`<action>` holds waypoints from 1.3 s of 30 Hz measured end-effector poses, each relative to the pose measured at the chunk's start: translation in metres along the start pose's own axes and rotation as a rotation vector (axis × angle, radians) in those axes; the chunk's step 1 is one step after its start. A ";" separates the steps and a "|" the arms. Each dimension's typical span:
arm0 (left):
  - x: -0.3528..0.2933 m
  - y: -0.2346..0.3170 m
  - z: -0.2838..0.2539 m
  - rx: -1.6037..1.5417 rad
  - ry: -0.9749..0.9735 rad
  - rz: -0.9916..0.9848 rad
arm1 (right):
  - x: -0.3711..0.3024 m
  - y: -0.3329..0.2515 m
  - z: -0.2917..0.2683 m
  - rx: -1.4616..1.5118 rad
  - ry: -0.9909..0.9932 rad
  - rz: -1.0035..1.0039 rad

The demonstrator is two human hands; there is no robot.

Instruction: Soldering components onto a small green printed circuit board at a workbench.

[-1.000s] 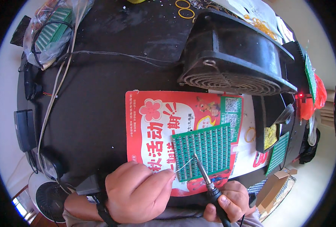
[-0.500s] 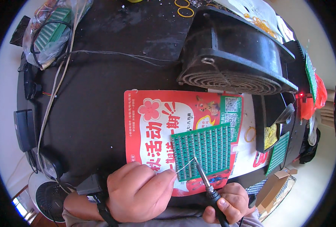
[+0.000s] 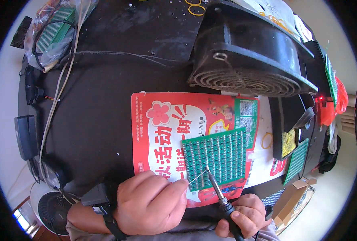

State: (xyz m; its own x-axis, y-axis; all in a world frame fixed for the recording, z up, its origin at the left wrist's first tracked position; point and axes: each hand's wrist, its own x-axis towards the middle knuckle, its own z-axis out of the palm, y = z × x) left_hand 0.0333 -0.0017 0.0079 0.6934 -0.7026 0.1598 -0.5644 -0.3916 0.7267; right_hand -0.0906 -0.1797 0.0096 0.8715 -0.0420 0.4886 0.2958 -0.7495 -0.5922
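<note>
My left hand (image 3: 148,205) sits knuckles-up at the lower edge, fingers curled into a loose fist, thumb and forefinger pinched together at its right side. My right hand (image 3: 243,215) lies just right of it and lower, fingers wrapped tight, thumb pressed on top. Both forearms enter from below.

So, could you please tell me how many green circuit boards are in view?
4: one on the flyer by the soldering iron; one bagged far left; two at the right edge. More may be hidden.
</note>
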 end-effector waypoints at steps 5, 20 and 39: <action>-0.001 0.001 0.006 -0.035 0.024 -0.008 | -0.025 0.011 0.027 0.199 0.221 -0.184; -0.001 0.006 -0.002 -0.011 0.008 -0.052 | -0.009 0.002 0.002 0.027 -0.002 -0.014; -0.001 0.004 0.002 0.000 -0.037 0.010 | -0.015 0.004 0.001 0.061 0.014 -0.034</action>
State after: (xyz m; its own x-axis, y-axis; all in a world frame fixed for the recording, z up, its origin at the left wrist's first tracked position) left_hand 0.0296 -0.0039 0.0090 0.6704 -0.7282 0.1425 -0.5715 -0.3842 0.7251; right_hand -0.1020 -0.1817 -0.0010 0.8552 -0.0266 0.5175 0.3489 -0.7088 -0.6131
